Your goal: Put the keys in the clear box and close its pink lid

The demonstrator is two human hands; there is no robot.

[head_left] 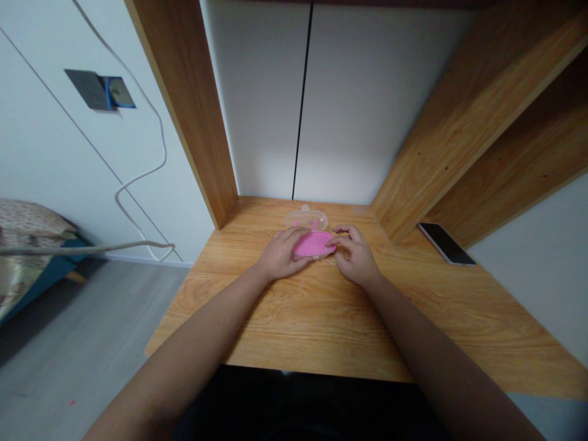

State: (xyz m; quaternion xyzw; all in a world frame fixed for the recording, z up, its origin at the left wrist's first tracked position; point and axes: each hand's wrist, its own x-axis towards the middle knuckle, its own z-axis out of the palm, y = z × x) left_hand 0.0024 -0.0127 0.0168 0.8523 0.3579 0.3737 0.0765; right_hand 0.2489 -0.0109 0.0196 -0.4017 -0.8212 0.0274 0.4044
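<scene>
A small pink oval case [313, 244] lies on the wooden desktop. Its clear plastic lid [307, 218] is swung back behind it, towards the wall, with thin pink parts showing against it. My left hand [281, 254] is closed around the left end of the case, fingers over the far rim and thumb along the near side. At the right end, my right hand [353, 254] has its fingers curled, with the fingertips on the edge of the case. What lies under the fingers, and any small contents, I cannot make out.
A phone [445, 243] lies at the right on the desktop [312, 324], near a slanting wooden post [459, 135]. Wooden upright [184, 116] stands at left. A white cable [160, 131] hangs by a loose wall socket plate [92, 90].
</scene>
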